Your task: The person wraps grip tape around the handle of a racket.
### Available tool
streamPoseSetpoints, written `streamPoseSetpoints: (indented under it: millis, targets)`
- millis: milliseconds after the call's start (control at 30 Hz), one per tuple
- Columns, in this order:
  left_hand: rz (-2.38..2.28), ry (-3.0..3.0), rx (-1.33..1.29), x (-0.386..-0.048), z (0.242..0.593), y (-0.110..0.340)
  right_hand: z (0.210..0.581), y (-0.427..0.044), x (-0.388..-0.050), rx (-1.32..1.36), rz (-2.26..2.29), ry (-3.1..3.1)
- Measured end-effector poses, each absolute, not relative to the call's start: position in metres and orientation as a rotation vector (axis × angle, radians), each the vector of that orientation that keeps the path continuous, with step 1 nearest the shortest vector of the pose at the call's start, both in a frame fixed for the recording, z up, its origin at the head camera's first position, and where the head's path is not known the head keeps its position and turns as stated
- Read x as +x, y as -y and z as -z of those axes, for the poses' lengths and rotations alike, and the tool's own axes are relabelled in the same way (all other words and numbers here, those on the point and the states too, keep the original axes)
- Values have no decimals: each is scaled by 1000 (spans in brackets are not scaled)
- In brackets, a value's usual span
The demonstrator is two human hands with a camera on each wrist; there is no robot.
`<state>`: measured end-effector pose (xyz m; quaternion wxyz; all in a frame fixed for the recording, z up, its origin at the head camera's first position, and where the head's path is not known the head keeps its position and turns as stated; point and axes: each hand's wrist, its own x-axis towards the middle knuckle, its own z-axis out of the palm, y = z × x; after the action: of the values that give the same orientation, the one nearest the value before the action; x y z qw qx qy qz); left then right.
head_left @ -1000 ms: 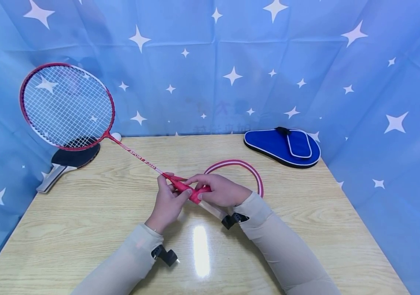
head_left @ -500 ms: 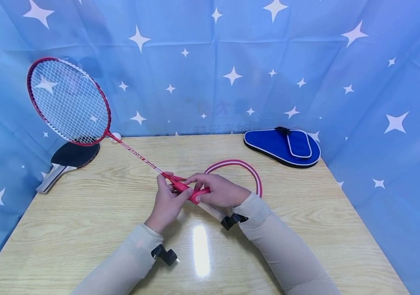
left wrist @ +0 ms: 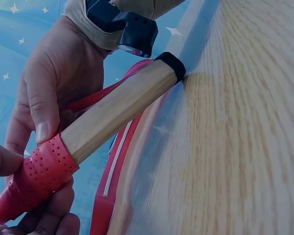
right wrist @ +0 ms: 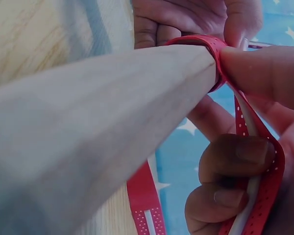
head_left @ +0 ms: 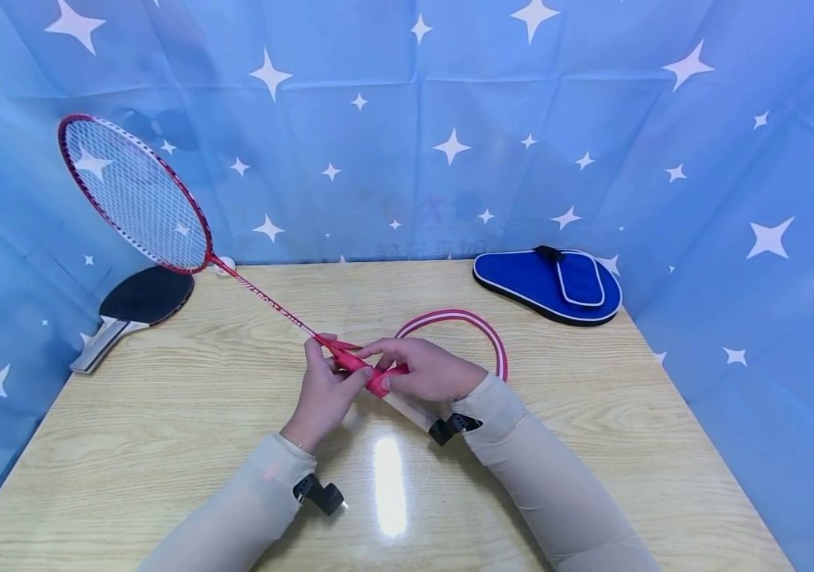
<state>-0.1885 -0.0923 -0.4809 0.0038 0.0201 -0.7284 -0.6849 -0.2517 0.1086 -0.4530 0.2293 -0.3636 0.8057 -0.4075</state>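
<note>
Racket (head_left: 245,284) slants across the middle of your head view, its strung head up and to the left in front of the blue star-patterned cloth (head_left: 349,103), its handle angled down between your hands over the counter (head_left: 163,445). Your left hand (head_left: 328,397) is gripping the racket at the upper part of the handle, thumb on top and fingers underneath, over the red tape (head_left: 352,361) wound there. Your right hand (head_left: 431,369) is pinching the same tape just beside it; in the right wrist view your thumb presses the band against the handle, and your curled fingers hold the loose strip running down. The wound tape shows small holes. Below it the wood (left wrist: 120,107) is bare down to the black end cap (left wrist: 171,66); whether that cap touches the counter, you cannot tell. A length of tape, red with a white line down its middle, arcs on the counter behind your right hand. At the back left lies a black paddle (head_left: 145,295) with a pale handle, a white ball (head_left: 225,267) near it, partly behind the racket's shaft. A blue case (head_left: 517,274) lies at the back right.
</note>
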Motion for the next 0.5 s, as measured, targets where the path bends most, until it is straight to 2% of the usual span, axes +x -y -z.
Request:
streamPoseSetpoints:
  millis: [500]
  targets:
    - [2148,2309,51,-188,482,93,454,-109,-253,-968,1124,-2256]
